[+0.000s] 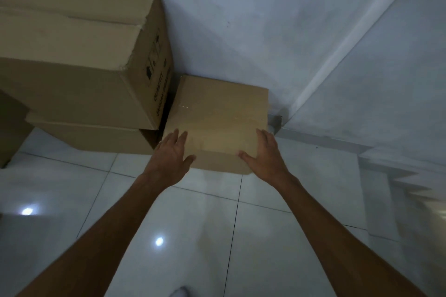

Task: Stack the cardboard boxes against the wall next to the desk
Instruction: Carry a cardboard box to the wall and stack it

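1. While our left hand [170,157] and right hand [264,154] lie flat, fingers straight, on the small box [217,113] by the wall [241,31], it could slip.
2. Lifted carelessly, it may knock the stacked boxes [79,67].

The large box [72,55] runs off the left edge.

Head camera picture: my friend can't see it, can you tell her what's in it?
Two bare hands, the left hand and the right hand, rest with straight fingers on a small cardboard box sitting on the tiled floor by a white wall. Left of it, a big cardboard box sits on a flatter one.
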Available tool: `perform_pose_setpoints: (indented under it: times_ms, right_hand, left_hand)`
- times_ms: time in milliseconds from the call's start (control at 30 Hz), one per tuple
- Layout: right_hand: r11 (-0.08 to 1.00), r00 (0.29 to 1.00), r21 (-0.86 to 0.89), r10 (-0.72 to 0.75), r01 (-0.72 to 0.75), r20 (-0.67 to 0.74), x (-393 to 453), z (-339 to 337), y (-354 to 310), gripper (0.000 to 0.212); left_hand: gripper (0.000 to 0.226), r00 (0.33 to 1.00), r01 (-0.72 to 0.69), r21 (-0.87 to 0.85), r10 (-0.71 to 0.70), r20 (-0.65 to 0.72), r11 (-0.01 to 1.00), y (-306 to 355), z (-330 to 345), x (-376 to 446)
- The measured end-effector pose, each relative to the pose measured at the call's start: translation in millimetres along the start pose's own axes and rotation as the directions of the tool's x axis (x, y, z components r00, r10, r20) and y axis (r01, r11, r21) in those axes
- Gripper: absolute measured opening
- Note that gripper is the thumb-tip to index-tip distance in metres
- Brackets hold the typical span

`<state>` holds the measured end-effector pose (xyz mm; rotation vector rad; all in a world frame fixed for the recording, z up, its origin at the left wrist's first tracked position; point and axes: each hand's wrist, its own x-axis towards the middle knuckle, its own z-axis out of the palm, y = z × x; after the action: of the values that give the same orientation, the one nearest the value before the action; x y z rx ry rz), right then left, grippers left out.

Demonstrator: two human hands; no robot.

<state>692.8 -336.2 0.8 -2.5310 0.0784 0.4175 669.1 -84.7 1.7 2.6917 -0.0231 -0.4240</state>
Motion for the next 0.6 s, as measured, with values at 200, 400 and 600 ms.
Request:
perform_pose_setpoints:
  times_ms: [200, 400, 600]
  right_hand:
    - [0.998, 0.997, -0.037, -0.058, 0.06, 0.05, -59, -21, -59, 0.087]
    - [0.987, 0.988, -0.091, -0.122, 0.13, 0.095, -116, -27, -108, 0.083]
    - [0.987, 0.982, -0.062, -0.141, 0.15, 0.125, -178, -21, -144, 0.084]
  left_hand:
    - [0.076, 0.996, 0.072, 0.006, -0.072, -0.043, 0.997, -4, -51, -87]
    - [0.078, 0.984, 0.168, 0.013, -0.167, -0.067, 0.986, -19, -83, -159]
    - [0.078, 0.978, 0.181, 0.007, -0.179, -0.108, 0.984, -29, -104, -225]
